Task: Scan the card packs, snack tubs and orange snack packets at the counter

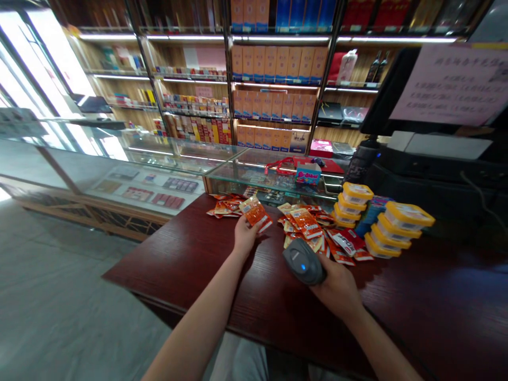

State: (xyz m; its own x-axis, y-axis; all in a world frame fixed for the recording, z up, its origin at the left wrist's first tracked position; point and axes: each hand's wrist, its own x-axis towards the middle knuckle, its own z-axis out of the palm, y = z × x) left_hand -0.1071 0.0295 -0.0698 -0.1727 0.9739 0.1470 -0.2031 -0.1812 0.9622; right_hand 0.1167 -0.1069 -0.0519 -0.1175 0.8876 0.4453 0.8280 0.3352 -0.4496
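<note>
Orange and cream, a small glossy packet (256, 213) is pinched between the thumb and fingers of a person's left hand (245, 236) near the center of the frame, above a dark red-brown counter (178, 264). Just right of center, the right hand (337, 286) is wrapped around a gray handheld scanner (304, 262), a blue light glowing on its casing; scanner and packet are apart.

Beyond the left fingers, a smaller pile of similar packets (226, 205) lies toward the counter's far edge. A larger heap of packets (305, 222) spreads behind the scanner, with a red-and-white packet (345, 241) among those at its right side. Right of the heap rise two stacks of yellow-lidded tubs, one farther back (351, 205) and one nearer (400, 227), with a blue stack (369, 218) between them.

Behind the counter, a glass display case (222, 168) crosses the middle of the frame, bearing a small blue-and-pink box (308, 173) and a red strap (280, 165). A pink printed sheet (452, 84) covers part of a dark monitor (391, 90) at upper right. Lit shelves (190, 79) line the top, tan boxes (278, 63) ranked at upper center.
</note>
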